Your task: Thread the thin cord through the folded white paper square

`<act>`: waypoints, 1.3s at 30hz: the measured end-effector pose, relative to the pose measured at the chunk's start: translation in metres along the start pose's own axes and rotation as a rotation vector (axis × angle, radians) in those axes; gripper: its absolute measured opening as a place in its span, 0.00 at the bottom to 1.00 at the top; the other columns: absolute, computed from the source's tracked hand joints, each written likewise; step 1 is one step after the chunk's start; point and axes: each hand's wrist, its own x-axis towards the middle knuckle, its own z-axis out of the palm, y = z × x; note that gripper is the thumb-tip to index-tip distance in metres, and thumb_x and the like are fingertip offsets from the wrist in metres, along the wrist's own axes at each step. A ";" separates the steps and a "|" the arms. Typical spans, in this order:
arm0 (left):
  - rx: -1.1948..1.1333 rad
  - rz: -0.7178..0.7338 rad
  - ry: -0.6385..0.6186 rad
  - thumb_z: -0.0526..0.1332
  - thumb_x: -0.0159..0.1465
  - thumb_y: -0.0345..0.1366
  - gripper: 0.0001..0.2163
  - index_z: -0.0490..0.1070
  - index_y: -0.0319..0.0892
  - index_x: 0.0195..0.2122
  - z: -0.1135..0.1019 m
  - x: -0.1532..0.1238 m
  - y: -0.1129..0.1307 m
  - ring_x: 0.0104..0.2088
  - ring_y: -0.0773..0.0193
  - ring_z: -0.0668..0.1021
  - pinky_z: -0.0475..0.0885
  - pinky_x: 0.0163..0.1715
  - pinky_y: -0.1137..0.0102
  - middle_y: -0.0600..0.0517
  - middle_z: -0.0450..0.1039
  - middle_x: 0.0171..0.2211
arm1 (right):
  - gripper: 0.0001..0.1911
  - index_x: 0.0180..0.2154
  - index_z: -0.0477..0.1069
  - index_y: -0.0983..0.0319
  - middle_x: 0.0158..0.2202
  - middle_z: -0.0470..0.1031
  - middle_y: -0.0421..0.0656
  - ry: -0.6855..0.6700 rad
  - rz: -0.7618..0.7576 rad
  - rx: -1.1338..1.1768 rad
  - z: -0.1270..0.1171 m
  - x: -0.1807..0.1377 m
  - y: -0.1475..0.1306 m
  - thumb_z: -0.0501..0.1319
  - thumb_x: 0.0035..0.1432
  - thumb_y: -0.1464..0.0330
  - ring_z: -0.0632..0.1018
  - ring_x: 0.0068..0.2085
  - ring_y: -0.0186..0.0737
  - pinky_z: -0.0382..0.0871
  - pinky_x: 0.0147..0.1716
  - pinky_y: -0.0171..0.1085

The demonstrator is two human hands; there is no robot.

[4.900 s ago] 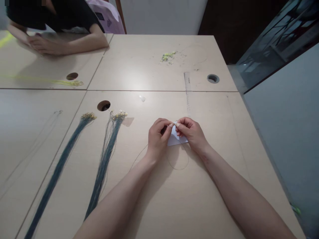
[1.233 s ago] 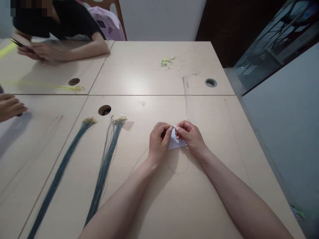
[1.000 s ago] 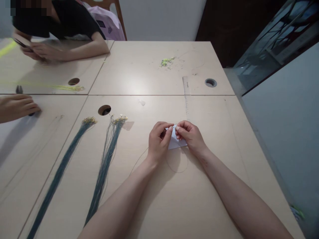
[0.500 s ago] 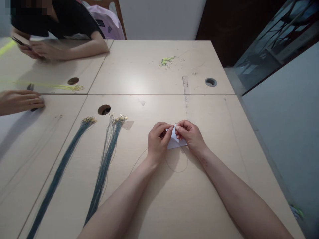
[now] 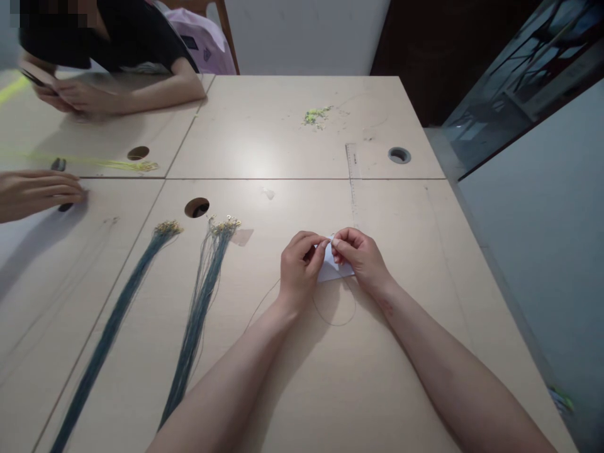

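Note:
My left hand (image 5: 301,261) and my right hand (image 5: 361,255) meet fingertip to fingertip, both pinched closed. Between them runs a thin dark cord (image 5: 334,325); it hangs in a loop below the hands, and another stretch of it passes under my left wrist. Whatever small piece sits right at the fingertips is too tiny to make out. A white sheet of paper (image 5: 330,270) lies on the table beneath my hands. To the left are two bundles of blue-green cords, the nearer bundle (image 5: 201,314) and the farther bundle (image 5: 120,308), each with gold-coloured metal ends.
A clear ruler (image 5: 352,176) lies beyond my hands, with yellow-green scraps (image 5: 317,116) farther off. Cable holes (image 5: 197,207) pierce the joined tables. At left, one person's hand (image 5: 38,195) rests by a dark tool, near yellow cords (image 5: 136,166); another person (image 5: 141,38) sits behind.
My hands stay almost still, with only a slight shift at the fingertips. The other person's hand at the left edge moves very slightly.

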 end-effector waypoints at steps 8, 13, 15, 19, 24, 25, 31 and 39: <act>0.003 -0.012 -0.007 0.57 0.60 0.32 0.05 0.71 0.41 0.29 -0.001 0.001 0.000 0.29 0.69 0.70 0.64 0.27 0.73 0.52 0.69 0.28 | 0.07 0.26 0.66 0.61 0.20 0.67 0.36 -0.006 -0.006 -0.046 0.001 -0.001 0.000 0.60 0.49 0.64 0.68 0.21 0.30 0.61 0.21 0.31; -0.018 -0.006 -0.023 0.56 0.60 0.33 0.06 0.71 0.41 0.29 -0.001 0.001 0.000 0.31 0.67 0.72 0.66 0.30 0.71 0.51 0.70 0.29 | 0.08 0.26 0.65 0.61 0.20 0.67 0.36 0.002 0.000 -0.054 0.001 -0.001 -0.001 0.60 0.49 0.63 0.68 0.21 0.30 0.61 0.21 0.31; -0.027 -0.004 -0.024 0.56 0.61 0.34 0.06 0.71 0.41 0.29 -0.001 0.001 0.001 0.32 0.67 0.72 0.66 0.32 0.71 0.51 0.70 0.29 | 0.08 0.26 0.65 0.61 0.20 0.67 0.36 0.005 0.002 -0.045 0.001 0.000 -0.001 0.60 0.49 0.63 0.68 0.21 0.30 0.61 0.22 0.31; -0.022 -0.004 -0.017 0.56 0.61 0.34 0.06 0.70 0.41 0.29 0.000 0.001 0.001 0.32 0.67 0.72 0.66 0.32 0.71 0.51 0.70 0.29 | 0.08 0.25 0.65 0.61 0.21 0.68 0.36 0.003 -0.002 -0.022 0.001 0.000 -0.001 0.60 0.49 0.64 0.68 0.21 0.29 0.61 0.22 0.31; -0.005 -0.003 -0.011 0.56 0.61 0.34 0.06 0.70 0.41 0.28 0.000 0.001 -0.001 0.32 0.67 0.71 0.66 0.31 0.71 0.51 0.70 0.29 | 0.08 0.25 0.65 0.61 0.21 0.68 0.36 0.004 -0.001 -0.013 0.001 0.000 -0.001 0.60 0.49 0.64 0.67 0.21 0.29 0.60 0.21 0.31; -0.002 -0.002 -0.012 0.56 0.61 0.34 0.06 0.70 0.41 0.28 0.000 0.001 -0.001 0.32 0.67 0.71 0.66 0.31 0.71 0.51 0.70 0.29 | 0.08 0.25 0.65 0.61 0.21 0.68 0.36 0.005 0.001 -0.016 0.001 0.000 -0.001 0.60 0.49 0.64 0.67 0.21 0.29 0.60 0.21 0.31; 0.012 0.007 0.002 0.56 0.61 0.35 0.06 0.70 0.41 0.28 0.000 0.000 -0.001 0.31 0.67 0.71 0.65 0.30 0.71 0.51 0.70 0.28 | 0.08 0.26 0.65 0.61 0.20 0.67 0.36 0.008 0.005 -0.038 0.002 0.000 -0.001 0.60 0.48 0.64 0.67 0.21 0.30 0.61 0.21 0.31; 0.008 -0.004 -0.006 0.57 0.60 0.32 0.05 0.70 0.41 0.28 -0.001 0.000 0.000 0.29 0.68 0.70 0.64 0.27 0.73 0.51 0.69 0.28 | 0.07 0.26 0.65 0.61 0.20 0.67 0.36 0.002 -0.007 -0.043 0.000 0.000 0.000 0.60 0.49 0.64 0.68 0.21 0.30 0.61 0.21 0.31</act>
